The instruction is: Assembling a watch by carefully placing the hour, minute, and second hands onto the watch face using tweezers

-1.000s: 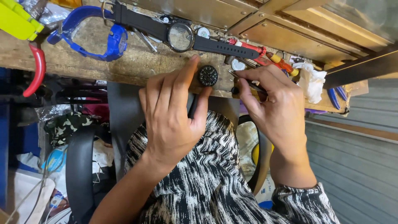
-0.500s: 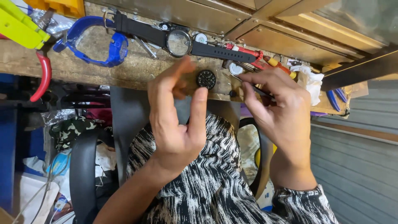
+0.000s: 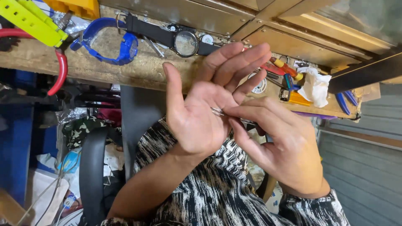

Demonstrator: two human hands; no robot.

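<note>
In front of the bench [image 3: 104, 69] edge, the left hand [image 3: 201, 113] is spread wide, palm up, fingers fanned toward the clutter. A small metal ring [image 3: 217, 111] lies on that palm, near its middle. The right hand [image 3: 276, 142] comes in from the side, its thumb and forefinger pinched narrow right at the ring; whether they actually grip it cannot be told. Just beyond the left fingertips lies a black watch [image 3: 185, 43] with a round face, and farther left a blue watch [image 3: 125, 48]. Past the right hand sit a crumpled white tissue [image 3: 315, 86] and small screwdrivers [image 3: 284, 69].
</note>
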